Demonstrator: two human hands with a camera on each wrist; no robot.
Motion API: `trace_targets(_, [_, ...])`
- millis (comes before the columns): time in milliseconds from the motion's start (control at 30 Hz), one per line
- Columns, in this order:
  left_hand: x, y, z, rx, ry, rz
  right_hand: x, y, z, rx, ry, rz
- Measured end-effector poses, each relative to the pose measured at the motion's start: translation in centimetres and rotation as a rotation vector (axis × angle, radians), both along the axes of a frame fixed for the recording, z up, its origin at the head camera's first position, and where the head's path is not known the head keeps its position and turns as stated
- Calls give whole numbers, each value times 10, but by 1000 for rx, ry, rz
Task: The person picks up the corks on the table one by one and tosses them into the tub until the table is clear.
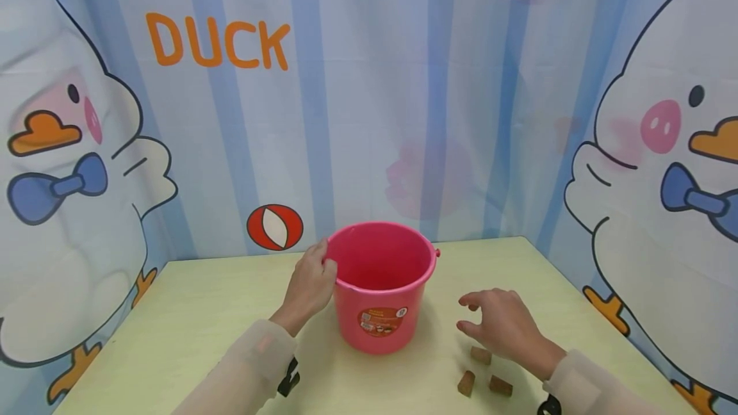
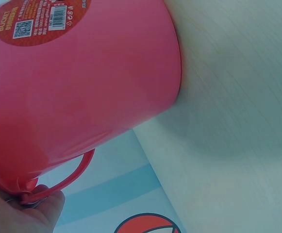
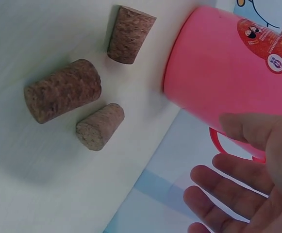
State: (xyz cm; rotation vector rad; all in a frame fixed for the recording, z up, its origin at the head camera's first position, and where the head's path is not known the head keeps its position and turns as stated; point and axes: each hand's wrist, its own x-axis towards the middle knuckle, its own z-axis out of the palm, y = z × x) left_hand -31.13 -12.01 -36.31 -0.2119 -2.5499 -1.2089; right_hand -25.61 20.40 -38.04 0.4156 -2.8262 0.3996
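Observation:
A pink plastic bucket (image 1: 382,312) stands upright on the table, with a red oval label (image 2: 43,22) on its side. At the bucket's left rim my left hand (image 1: 309,280) grips the edge beside the handle's end, and the pink handle (image 2: 77,174) hangs down on that side. Apart from the bucket, to its right, my right hand (image 1: 504,325) hovers with fingers spread from the thumb and nothing between them. Just below that hand lie three brown corks, among them an upper cork (image 1: 481,355), a left cork (image 1: 466,383) and a right cork (image 1: 501,385).
The pale wooden table (image 1: 219,312) meets a blue striped curtain (image 1: 357,95) at its back edge. Large printed ducks cover the curtain on both sides. A dark wrist strap (image 1: 289,378) shows under the left sleeve (image 1: 242,364).

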Motion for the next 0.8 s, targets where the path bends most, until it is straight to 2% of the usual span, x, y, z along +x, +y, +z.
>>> trace_targets(467, [1,0,-1,2,1,2,-1,6,-7,41,-121,-21])
trace_targets(800, [-1,1,0,-3,-5,5,-3,10,-16,96,-156,-7])
